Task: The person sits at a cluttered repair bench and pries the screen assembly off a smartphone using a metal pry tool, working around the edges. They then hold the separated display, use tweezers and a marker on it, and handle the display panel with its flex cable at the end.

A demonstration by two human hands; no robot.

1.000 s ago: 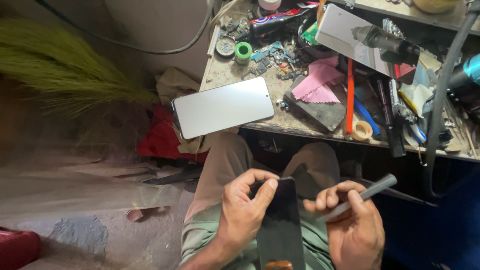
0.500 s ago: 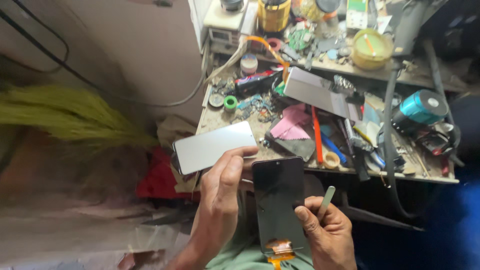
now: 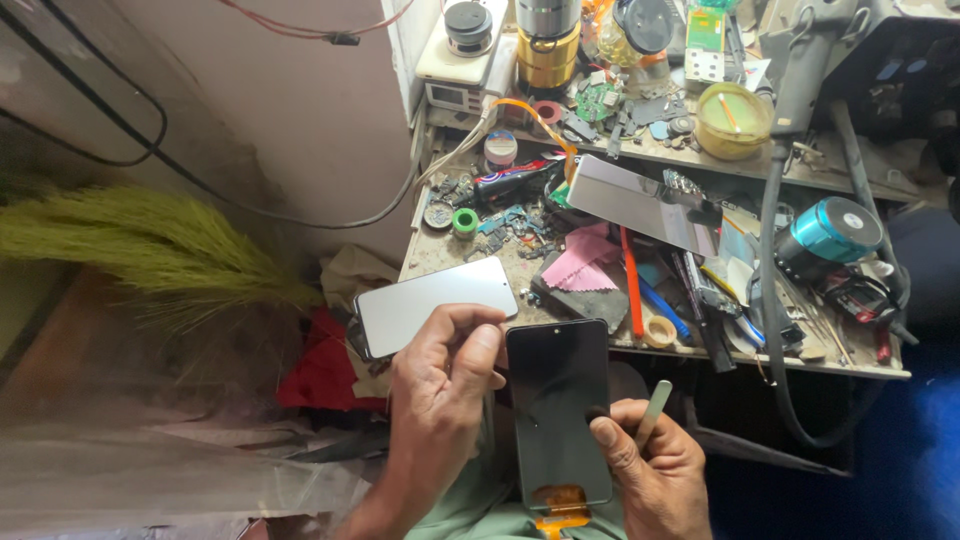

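Between both hands, the black phone screen [image 3: 558,405] is pinched by right fingers [image 3: 608,437], left fingers [image 3: 478,352] curled.

A single camera, worn on the person's head, looks steeply down and a little forward over the lap; it sits close to the hands, so the left hand [image 3: 440,400] and right hand [image 3: 655,470] fill the lower middle of the view, on either side of the dark phone screen [image 3: 558,410]; beyond that screen, toward the top of the view, the cluttered worktop [image 3: 455,255] runs up and to the right, seen from above at a slant; to the left of the worktop the view takes in a pale wall [image 3: 300,110] and a green broom [image 3: 150,250], farther off and lower; no second view shares the scene.
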